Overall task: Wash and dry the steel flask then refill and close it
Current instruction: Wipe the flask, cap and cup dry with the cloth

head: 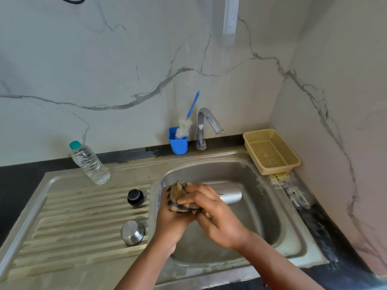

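The steel flask lies roughly horizontal above the sink basin, held in mid-air, with its free end pointing right and only that end exposed. Its left portion is wrapped in a tan cloth with dark stripes. The left hand cups the wrapped end from below, fingers curled round cloth and flask. The right hand lies over the top, its fingers bent round the cloth and clasping it against the flask body; a ring shows on one finger. The two hands touch each other, and both forearms enter from the bottom edge. On the ribbed drainboard to the left of the basin stand two loose parts: a black stopper nearer the wall, and a steel cap nearer the viewer, resting with its closed side up. Farther back on the drainboard's rear edge stands a clear water bottle with a teal lid, upright and appearing tilted in the wide-angle view. Behind the basin, a chrome tap rises from the dark counter, its spout bent toward the right; no water runs from it. Just left of the tap, a blue holder contains a bottle brush with white bristles and a blue handle leaning up and right. At the rear right corner sits a beige mesh basket. White marble-patterned wall encloses the back and right.
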